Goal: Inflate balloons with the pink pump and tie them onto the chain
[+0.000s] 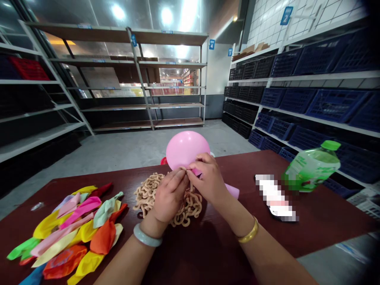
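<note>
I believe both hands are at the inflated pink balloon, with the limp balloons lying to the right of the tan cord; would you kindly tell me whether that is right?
Not quite: the head view shows the limp balloons lying to the left of the tan cord. The left hand and right hand are indeed at the inflated pink balloon.

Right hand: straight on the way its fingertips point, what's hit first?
Most likely the left hand, its fingertips meeting or nearly meeting those of the right hand; contact and depth are hard to judge. The pink balloon looks to sit beyond both hands.
</note>
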The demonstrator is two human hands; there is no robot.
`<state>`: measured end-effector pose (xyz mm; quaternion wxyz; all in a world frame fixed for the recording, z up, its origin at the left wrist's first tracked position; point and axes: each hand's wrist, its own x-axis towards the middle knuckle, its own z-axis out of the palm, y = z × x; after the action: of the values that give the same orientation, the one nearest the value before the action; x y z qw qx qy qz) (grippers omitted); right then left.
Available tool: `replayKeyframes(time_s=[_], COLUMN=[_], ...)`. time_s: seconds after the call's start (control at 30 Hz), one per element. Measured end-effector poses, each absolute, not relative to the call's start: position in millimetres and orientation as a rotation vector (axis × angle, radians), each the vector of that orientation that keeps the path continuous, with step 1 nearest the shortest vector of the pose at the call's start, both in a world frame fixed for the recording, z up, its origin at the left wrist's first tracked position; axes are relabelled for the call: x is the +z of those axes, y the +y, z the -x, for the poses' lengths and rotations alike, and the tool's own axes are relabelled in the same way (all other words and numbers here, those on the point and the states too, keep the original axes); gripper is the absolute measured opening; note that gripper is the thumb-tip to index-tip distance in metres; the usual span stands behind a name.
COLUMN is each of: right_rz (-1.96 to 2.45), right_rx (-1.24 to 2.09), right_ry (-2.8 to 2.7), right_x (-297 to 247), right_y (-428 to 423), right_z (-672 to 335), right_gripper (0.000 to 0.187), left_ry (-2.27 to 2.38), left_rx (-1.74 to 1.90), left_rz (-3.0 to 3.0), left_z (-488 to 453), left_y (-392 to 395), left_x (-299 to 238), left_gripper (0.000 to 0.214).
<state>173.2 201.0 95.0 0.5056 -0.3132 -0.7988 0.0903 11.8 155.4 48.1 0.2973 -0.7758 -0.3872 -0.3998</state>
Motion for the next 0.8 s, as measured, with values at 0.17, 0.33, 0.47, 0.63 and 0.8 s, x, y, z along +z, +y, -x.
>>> replayKeyframes(time_s=[0.17, 0.33, 0.47, 0.63, 0.8], right_rz=[0.753, 0.687, 0.705, 0.809, 0.815], right_rx=[0.255, 0.194, 0.081, 0.058, 0.123], right_ry=[-1.726, -1.700, -1.810, -2.053, -2.070], right_x=[87.9, 82.9, 85.2, 91.9, 93.2], right_y=[202.2, 202.6, 200.4, 202.5, 209.7], right_z=[-165.9, -162.9, -165.4, -173.8, -180.8], right_gripper=[0.007, 0.007, 0.007, 0.019, 0.008], left_ry=[-1.161, -1.387, -1.366, -1.317, -1.229], left_rx=[-1.311, -1.817, -1.704, -1.187, -0.996], left_rz=[1.991, 2.045, 2.095, 2.081, 2.111], left_z=[-15.3, -20.4, -16.4, -8.5, -11.7], left_y=[154.7, 155.2, 155.6, 157.0, 156.0], left_x=[54.2, 58.4, 58.7, 54.3, 49.5], left_gripper=[0.029, 0.017, 0.017, 0.021, 0.025])
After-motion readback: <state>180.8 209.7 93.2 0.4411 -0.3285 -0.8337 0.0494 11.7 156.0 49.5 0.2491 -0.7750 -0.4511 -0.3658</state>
